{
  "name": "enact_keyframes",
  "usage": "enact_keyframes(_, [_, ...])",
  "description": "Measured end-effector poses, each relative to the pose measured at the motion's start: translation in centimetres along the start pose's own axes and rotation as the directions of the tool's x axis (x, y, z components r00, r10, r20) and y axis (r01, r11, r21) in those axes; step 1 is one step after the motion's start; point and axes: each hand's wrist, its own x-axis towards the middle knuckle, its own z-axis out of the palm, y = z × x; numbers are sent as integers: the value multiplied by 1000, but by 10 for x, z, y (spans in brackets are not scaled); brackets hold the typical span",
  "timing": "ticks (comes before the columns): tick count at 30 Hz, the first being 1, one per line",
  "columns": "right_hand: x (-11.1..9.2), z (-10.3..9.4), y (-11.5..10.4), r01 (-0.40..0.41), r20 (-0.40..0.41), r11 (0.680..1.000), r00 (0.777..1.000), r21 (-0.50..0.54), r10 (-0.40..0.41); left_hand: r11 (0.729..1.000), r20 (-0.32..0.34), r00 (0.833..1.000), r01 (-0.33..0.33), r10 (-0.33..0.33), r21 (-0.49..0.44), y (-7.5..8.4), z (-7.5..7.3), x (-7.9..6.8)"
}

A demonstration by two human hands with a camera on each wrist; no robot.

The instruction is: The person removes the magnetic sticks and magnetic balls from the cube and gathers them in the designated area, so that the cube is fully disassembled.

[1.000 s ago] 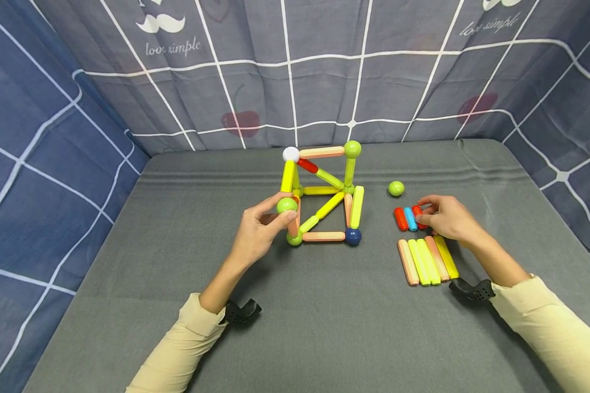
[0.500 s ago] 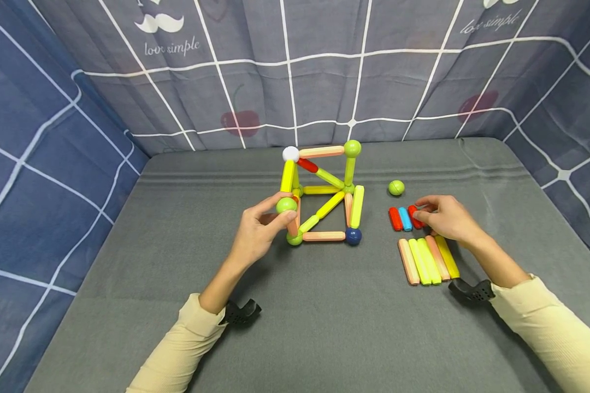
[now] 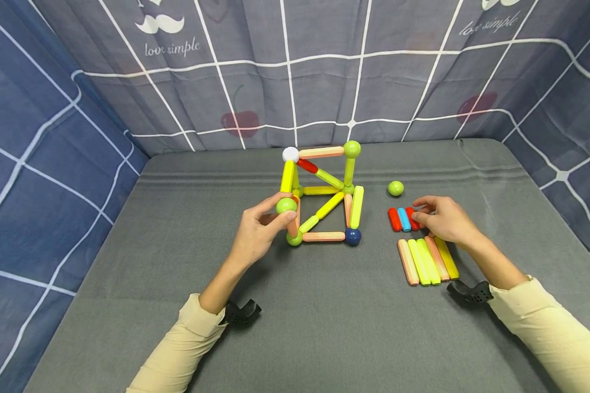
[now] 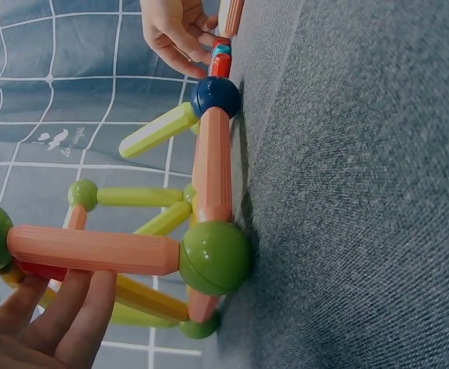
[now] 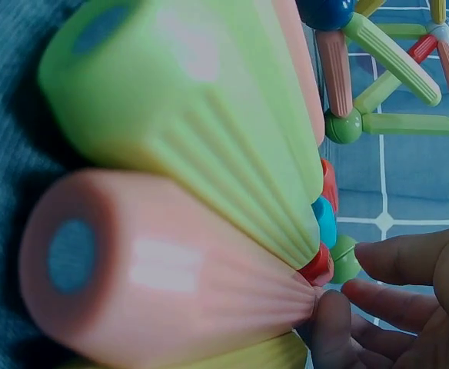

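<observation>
At the centre of the head view stands a frame of magnetic sticks and balls. My left hand [image 3: 255,234] pinches the green ball [image 3: 287,206] at its near-left upper corner. An orange stick [image 4: 94,250] runs from that ball to a lower green ball [image 4: 215,257], seen in the left wrist view. To the right, my right hand [image 3: 444,219] touches a short red stick [image 3: 412,218] with its fingertips, fingers slightly bent and apart. Beside it lie a short blue stick [image 3: 404,219] and another short red stick [image 3: 395,219]. Part of the touched stick is hidden by the thumb.
Several long sticks [image 3: 426,261] lie in a row just nearer than the short ones. A loose green ball [image 3: 395,188] rests behind them. A yellow-green stick [image 3: 357,207] leans up from the dark blue ball [image 3: 353,236]. A checked curtain [image 3: 255,65] hangs behind the grey table [image 3: 324,327].
The short red and blue sticks have slid left along with my right hand's fingertips, and the gap before the last red one has closed. My left hand stays on the green ball.
</observation>
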Motion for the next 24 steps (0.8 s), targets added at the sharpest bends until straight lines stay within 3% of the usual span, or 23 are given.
enact_keyframes(10, [-6,3,-16,48,-93,997,994,-57,-53,1000,-5,1000,4,-4,11,-1,0,-1])
enact_keyframes(14, [-5,13,-33,63,-56,993,997,99,-58,1000,-6,1000,1,-1,15,-1,0,-1])
enact_keyframes(18, [0,27,-53,20,40,958,999,286,-33,1000,-10,1000,-5,5,27,0,0,-1])
enact_keyframes(24, [13,50,-74,4,84,926,996,377,-39,1000,-6,1000,-1,1,-2,0,1,0])
